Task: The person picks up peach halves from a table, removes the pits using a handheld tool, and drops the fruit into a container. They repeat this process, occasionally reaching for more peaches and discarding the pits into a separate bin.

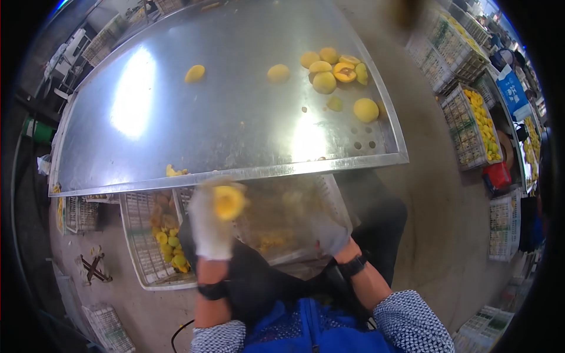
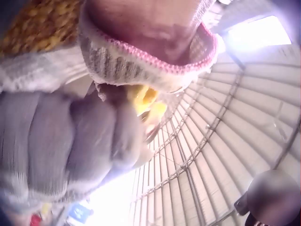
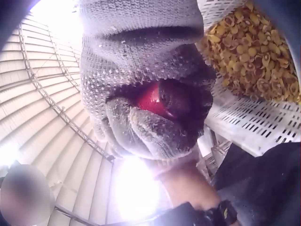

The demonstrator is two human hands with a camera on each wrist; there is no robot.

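My left hand (image 1: 212, 226), in a white knit glove, holds a halved yellow peach (image 1: 228, 203) with its cut face and hollow showing. It is above my lap, just in front of the metal table's near edge. Yellow peach flesh (image 2: 145, 98) also shows past a glove cuff (image 2: 131, 66) in the left wrist view. My right hand (image 1: 331, 234), blurred in the head view, is lower and to the right. Its gloved fingers (image 3: 160, 127) curl round a red-handled tool (image 3: 149, 99), whose working end is hidden.
The metal table (image 1: 218, 129) bears several peaches (image 1: 323, 82), some cut, toward its far right. A white crate (image 1: 338, 203) of peach scraps (image 3: 254, 52) stands below my hands. Another crate (image 1: 141, 247) with peach halves (image 1: 173, 244) is at left; stacked crates (image 1: 465, 126) line the right.
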